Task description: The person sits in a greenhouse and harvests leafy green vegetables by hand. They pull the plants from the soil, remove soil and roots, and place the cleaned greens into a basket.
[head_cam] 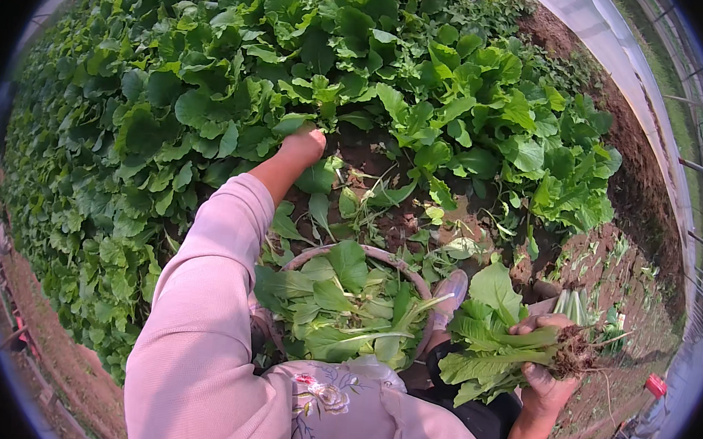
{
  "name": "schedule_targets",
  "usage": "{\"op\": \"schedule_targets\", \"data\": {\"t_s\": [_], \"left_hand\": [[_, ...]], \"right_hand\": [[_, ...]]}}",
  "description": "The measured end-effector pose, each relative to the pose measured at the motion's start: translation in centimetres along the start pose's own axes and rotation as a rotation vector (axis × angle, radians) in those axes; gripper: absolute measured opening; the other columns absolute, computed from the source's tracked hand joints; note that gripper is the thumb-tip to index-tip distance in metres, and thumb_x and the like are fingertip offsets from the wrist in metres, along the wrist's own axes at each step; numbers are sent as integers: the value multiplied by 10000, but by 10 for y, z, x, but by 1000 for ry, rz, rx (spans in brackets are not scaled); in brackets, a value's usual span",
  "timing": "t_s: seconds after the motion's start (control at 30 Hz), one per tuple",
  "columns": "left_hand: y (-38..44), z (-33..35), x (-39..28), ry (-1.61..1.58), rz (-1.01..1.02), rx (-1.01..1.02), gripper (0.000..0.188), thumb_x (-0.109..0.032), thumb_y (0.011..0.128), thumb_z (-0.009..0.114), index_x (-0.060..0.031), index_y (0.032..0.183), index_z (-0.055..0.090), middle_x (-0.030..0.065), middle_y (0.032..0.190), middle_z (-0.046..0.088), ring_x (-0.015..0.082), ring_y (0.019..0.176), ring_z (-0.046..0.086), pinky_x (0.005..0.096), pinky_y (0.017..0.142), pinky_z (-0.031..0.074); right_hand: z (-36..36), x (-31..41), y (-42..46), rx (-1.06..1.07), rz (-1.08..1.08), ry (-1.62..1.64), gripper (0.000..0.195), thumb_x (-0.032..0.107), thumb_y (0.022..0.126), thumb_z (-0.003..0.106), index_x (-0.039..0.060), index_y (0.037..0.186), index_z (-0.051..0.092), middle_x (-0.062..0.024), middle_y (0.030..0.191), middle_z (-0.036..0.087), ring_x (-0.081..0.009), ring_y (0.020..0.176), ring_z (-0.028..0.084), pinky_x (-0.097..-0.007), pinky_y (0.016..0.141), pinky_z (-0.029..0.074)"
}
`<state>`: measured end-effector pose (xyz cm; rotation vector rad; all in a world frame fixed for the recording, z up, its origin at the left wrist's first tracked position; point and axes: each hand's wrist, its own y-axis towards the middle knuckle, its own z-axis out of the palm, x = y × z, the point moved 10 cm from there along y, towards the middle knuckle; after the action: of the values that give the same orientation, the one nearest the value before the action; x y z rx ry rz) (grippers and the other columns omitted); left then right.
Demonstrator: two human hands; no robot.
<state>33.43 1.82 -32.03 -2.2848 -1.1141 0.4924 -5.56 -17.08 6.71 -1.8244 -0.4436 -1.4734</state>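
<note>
My right hand point(541, 379) grips uprooted leafy green plants point(493, 336) at their stems. Soil clings to their roots, which point right, while the leaves spread left. My left hand point(306, 144) reaches ahead to the base of the standing leafy greens point(330, 92). Leaves hide its fingers, so I cannot see whether they hold a stem. Close before me, a round container point(385, 255) with a worn rim stands between my feet. Loose picked leaves and stalks point(344, 317) fill it, some lying across the rim.
Dense greens point(105, 159) cover the ground ahead and left. Trampled leaves lie on brown soil point(409, 223) beyond the container. My shoe point(451, 291) rests beside it. White-stemmed plants point(572, 305) lie at right. Plastic sheeting point(620, 52) borders the bed, and a red object point(656, 386) sits farther right.
</note>
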Motion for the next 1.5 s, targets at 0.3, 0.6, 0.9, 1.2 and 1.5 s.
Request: {"op": "schedule_targets", "data": {"t_s": [0.3,0.6,0.9,1.2,1.5], "left_hand": [[24,4,22,476,-193,40,376,-253,957,458,-94,1248,634,93,1303,624,286,1186,600,409,1024,431],[43,50,74,259,-327,-74,318,-352,962,466,-202,1185,636,31,1201,662,215,1168,568,374,962,420],[-40,-75,-24,-42,87,-153,446,-262,833,647,-3,1191,588,221,1023,691,382,988,672,447,822,536],[-141,-125,-70,-1200,294,-162,553,-50,798,651,-92,1342,558,72,1075,676,172,932,649,304,849,525],[-283,-192,-135,-1664,495,-53,404,-7,816,632,-27,1219,609,43,1062,665,148,876,634,292,778,525]], "right_hand": [[1,-5,14,83,-41,-130,654,284,642,880,-10,1120,545,-144,956,580,-295,895,592,-425,831,502],[-6,-1,10,100,-41,-66,652,250,630,886,-8,1118,538,-150,955,603,-308,903,615,-431,835,511],[-17,-10,-3,73,7,-1,682,201,623,897,-17,1164,543,-140,999,621,-296,953,623,-433,883,507],[-22,-8,-17,75,-7,10,548,18,677,804,-4,1191,615,-47,1013,685,-145,932,643,-308,873,520],[-22,18,-45,120,-218,20,418,-13,738,766,34,1138,656,16,1005,682,-91,912,604,-268,864,484]]}}
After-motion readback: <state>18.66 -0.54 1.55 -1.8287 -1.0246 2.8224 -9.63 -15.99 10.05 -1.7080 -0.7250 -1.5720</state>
